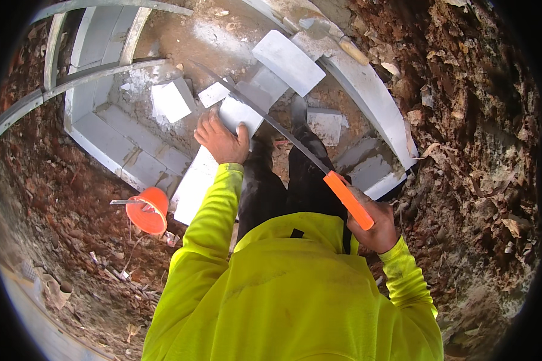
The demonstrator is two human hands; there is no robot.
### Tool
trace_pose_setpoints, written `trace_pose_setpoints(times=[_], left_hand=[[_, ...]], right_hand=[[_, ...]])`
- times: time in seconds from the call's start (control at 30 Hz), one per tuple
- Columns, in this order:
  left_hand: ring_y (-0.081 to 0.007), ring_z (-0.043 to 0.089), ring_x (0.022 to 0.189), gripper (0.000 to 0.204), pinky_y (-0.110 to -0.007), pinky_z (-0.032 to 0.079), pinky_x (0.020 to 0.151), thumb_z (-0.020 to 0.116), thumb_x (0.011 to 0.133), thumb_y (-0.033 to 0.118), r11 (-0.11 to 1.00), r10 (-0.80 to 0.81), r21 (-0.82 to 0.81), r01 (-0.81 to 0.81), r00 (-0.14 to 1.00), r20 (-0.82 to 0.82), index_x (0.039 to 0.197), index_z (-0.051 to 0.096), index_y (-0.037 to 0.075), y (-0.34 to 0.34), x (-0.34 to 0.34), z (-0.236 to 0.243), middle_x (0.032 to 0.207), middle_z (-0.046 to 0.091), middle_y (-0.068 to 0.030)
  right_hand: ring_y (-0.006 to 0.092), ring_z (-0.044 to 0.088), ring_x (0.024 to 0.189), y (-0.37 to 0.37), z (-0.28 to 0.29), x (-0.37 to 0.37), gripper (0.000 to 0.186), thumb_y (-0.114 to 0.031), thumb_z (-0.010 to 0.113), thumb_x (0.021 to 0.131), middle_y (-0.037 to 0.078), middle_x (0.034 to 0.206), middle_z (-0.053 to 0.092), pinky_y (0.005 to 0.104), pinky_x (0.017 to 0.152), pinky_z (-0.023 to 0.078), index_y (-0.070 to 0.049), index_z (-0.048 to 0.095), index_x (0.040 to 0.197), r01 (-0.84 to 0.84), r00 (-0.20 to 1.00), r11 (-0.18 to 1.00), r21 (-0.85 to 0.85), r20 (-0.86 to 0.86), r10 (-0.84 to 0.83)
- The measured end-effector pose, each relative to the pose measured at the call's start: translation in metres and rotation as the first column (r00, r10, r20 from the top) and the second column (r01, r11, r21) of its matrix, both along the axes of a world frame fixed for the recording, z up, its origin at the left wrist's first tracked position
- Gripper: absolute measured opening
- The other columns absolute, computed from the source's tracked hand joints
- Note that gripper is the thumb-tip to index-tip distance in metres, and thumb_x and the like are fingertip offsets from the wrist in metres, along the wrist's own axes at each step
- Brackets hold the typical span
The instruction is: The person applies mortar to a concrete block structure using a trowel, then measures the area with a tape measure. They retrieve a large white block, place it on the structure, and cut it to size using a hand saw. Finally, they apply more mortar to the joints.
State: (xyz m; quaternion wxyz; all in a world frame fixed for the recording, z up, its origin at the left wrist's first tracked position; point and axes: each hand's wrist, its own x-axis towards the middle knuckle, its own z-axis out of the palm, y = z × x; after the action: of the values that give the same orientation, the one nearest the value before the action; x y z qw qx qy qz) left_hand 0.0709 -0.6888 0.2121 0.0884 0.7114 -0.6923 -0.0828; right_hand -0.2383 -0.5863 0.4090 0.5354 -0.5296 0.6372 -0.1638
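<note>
My right hand (pixel 376 224) is wrapped round the orange handle of a handsaw (pixel 295 142). The saw's long blade slants up and left across a white block (pixel 238 114), its tip reaching past the block's far side. On the near-left part of that block, my left hand (pixel 223 138) grips and steadies it, thumb on top and fingers over the left side. A long pale block (pixel 197 183) runs beneath my left wrist, partly hidden by my sleeve. Whether the blade has cut into the block I cannot tell.
Low grey block walls (pixel 126 144) enclose the dirt pit around my legs. Loose blocks (pixel 289 62) lie ahead. An orange bucket (pixel 153 212) holding a flat tool sits left. A metal frame (pixel 57 90) spans the far left; a wooden-handled trowel (pixel 353 50) rests far right. Rough earth banks surround the pit.
</note>
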Motion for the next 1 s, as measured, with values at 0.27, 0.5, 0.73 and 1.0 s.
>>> trace_pose_setpoints(times=[0.27,0.5,0.73,1.0], left_hand=[[-0.0327,0.049,0.117,0.066,-0.051,0.025,0.105,0.061,0.079,0.043,0.99,0.125,0.059,-0.127,0.991,0.042,0.13,0.05,0.002,-0.014,-0.031,-0.003,0.119,0.056,-0.0156],[-0.0332,0.049,0.115,0.066,-0.049,0.026,0.105,0.061,0.08,0.044,0.99,0.116,0.067,-0.12,0.991,0.063,0.129,0.05,0.002,-0.01,-0.026,-0.01,0.117,0.057,-0.0158],[-0.0349,0.047,0.115,0.067,-0.05,0.025,0.105,0.068,0.075,0.038,0.994,0.109,0.031,-0.109,0.994,-0.006,0.127,0.051,-0.001,-0.012,-0.031,-0.008,0.12,0.055,-0.0184],[-0.0344,0.049,0.112,0.065,-0.049,0.027,0.104,0.067,0.076,0.037,0.994,0.106,-0.003,-0.106,0.994,-0.015,0.127,0.051,0.0,-0.014,-0.032,-0.009,0.114,0.056,-0.017]], right_hand=[[0.0289,0.061,0.057,0.006,0.018,-0.011,0.054,0.002,0.064,0.074,0.015,0.079,0.066,0.0356,0.056,0.05,0.002,0.058,0.128,-0.085,0.996,0.996,-0.021,0.01,0.085],[0.0378,0.066,0.076,-0.008,0.013,-0.007,0.059,-0.002,0.07,0.072,0.018,0.094,0.068,0.0418,0.066,0.056,-0.003,0.056,0.13,-0.146,0.988,0.989,0.028,0.048,0.145],[0.0385,0.066,0.078,-0.018,-0.036,0.005,0.061,-0.001,0.068,0.073,0.018,0.095,0.068,0.0445,0.069,0.056,-0.007,0.055,0.132,-0.122,0.991,0.992,0.014,0.047,0.122],[0.0375,0.066,0.084,-0.024,-0.068,0.01,0.053,-0.009,0.07,0.075,0.018,0.1,0.068,0.0462,0.072,0.056,-0.006,0.058,0.126,-0.2,0.98,0.979,0.042,-0.003,0.2]])
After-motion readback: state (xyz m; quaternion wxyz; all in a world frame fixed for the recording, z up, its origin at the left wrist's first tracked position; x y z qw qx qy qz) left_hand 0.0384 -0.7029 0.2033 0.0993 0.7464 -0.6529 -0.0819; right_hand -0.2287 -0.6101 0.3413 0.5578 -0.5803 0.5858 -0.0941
